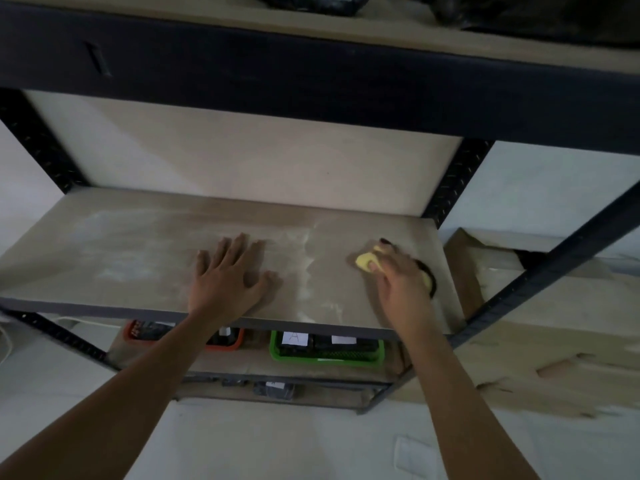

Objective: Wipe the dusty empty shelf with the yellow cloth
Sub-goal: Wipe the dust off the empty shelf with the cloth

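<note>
Shelf [138, 258]: bare tan board in a dark metal rack, level with your chest. Pale dust lies over its left part and in a streak running front to back near the middle; the right part looks darker and cleaner.

Your left hand [231, 275]: flat on the shelf near the middle, palm down, fingers straight and spread, grip wide and holding nothing.

Your right hand [398, 275]: on the right part of the shelf, fingers curled over the yellow cloth [367, 262], grip closed on it. The cloth is bunched under the fingers and touches the board, to the right of the dust streak. A dark band shows at the hand's far side; what it is cannot be told.

Below the shelf: an orange tray [225, 344] at left and a green tray [325, 355] at right, side by side on the next board down, both holding dark items with white labels.

Above: a wide dark beam [311, 77] and another board carrying dark items.

Right of the rack: brown cardboard boxes [554, 341], torn at the lower edge.

Room: pale wall behind, pale floor below, dim light.
</note>
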